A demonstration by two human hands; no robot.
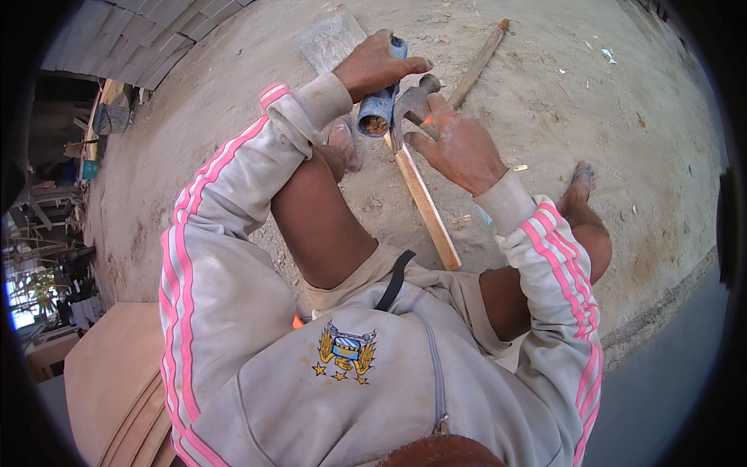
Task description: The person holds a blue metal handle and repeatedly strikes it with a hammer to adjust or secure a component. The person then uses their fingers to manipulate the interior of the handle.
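My left hand [377, 68] is closed round a short blue tube [379, 105]. Its open end faces me and shows brown, crumbly-looking stuff inside. Close by on the right, my right hand [461, 144] grips a claw hammer [417, 97] near its worn metal head. The claw points down beside the tube, over the upper end of a narrow wooden strip [426, 204]. That strip slants toward me between my legs. Most of the hammer's handle is hidden by my right hand; a bit of orange shows at the fingers.
A long wooden stick [481, 62] slants away past my right hand. Beyond my left hand lies a pale flat sheet [331, 40] on the dusty ground. Stacked grey blocks [128, 35] stand far left, and brown boards [109, 373] lie near left. My feet flank the work.
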